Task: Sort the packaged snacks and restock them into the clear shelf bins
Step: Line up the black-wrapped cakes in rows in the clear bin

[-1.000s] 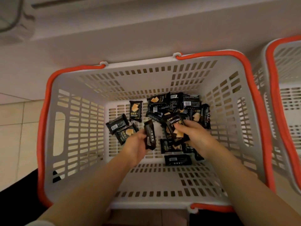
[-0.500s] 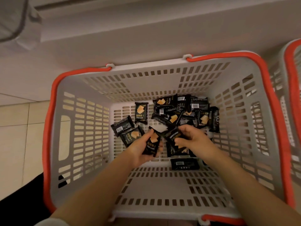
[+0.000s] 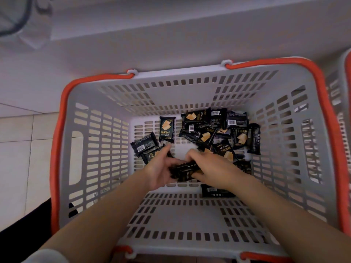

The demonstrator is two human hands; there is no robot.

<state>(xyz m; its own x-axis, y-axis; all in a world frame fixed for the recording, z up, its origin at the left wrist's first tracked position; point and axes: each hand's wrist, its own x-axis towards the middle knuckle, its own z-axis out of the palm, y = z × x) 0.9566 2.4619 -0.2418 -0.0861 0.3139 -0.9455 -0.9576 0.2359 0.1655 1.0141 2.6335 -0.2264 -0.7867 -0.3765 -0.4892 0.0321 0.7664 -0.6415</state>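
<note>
A grey slotted basket (image 3: 98, 141) with an orange rim stands on the floor below me. Several black snack packets (image 3: 207, 126) with gold cracker pictures lie heaped at its far right bottom. Both my hands reach inside. My left hand (image 3: 158, 169) cups a small stack of black packets (image 3: 185, 170) from the left. My right hand (image 3: 212, 168) grips the same stack from the right. One packet (image 3: 216, 190) lies flat just under my right wrist, and others (image 3: 145, 146) lie beyond my left fingers.
A second orange-rimmed basket (image 3: 346, 76) shows at the right edge. A pale shelf base or wall (image 3: 171, 40) runs behind the basket. Beige floor tiles (image 3: 19, 149) lie to the left.
My hands have come together: the packets each held apart are now pressed into one stack between them. The view has shifted slightly, with the basket sitting lower and further right.
</note>
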